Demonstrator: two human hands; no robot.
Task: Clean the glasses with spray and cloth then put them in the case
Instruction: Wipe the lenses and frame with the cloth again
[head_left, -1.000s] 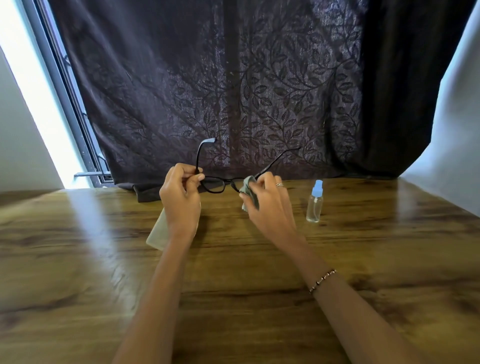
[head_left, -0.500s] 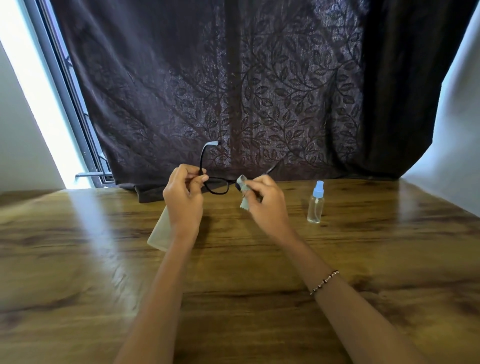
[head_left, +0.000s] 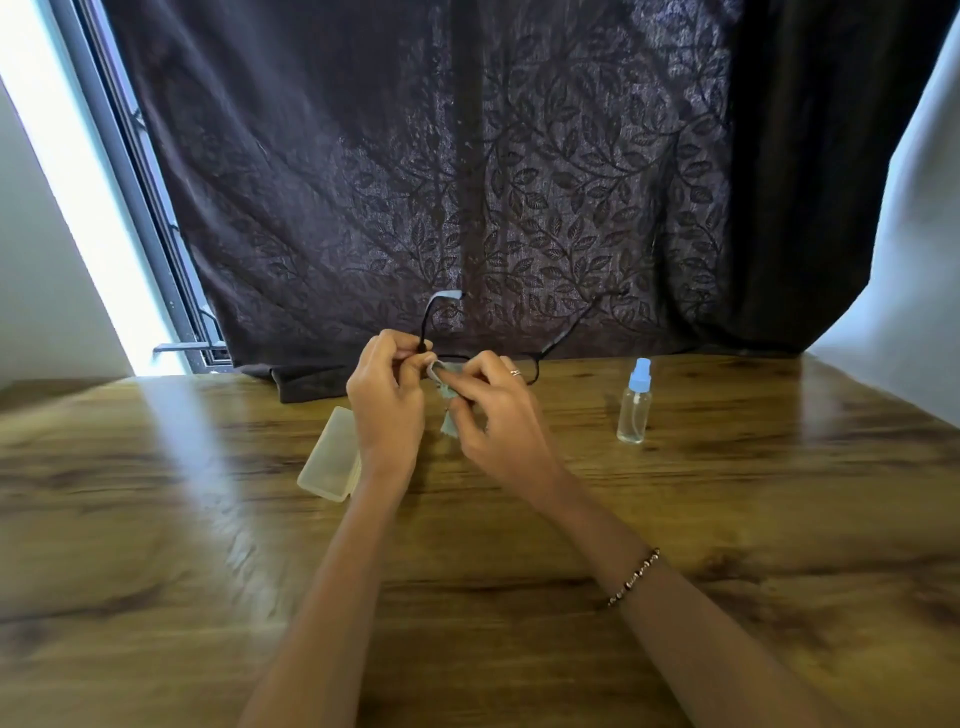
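A home room is suggested — most likely a living space set beside a window. A wood-grain table is placed against a dark curtain woven with a leaf pattern, its hem spilled onto the tabletop. Daylight is let in through a metal-framed window at the left — plain pale walls are seen on both sides. No shop, lab or workshop fittings are shown.

The black glasses, arms unfolded and pointing up and away, are held above the desk's far edge with a pale grey-green cloth pressed on one lens, the translucent case lying shut left, the blue-capped clear spray upright right.
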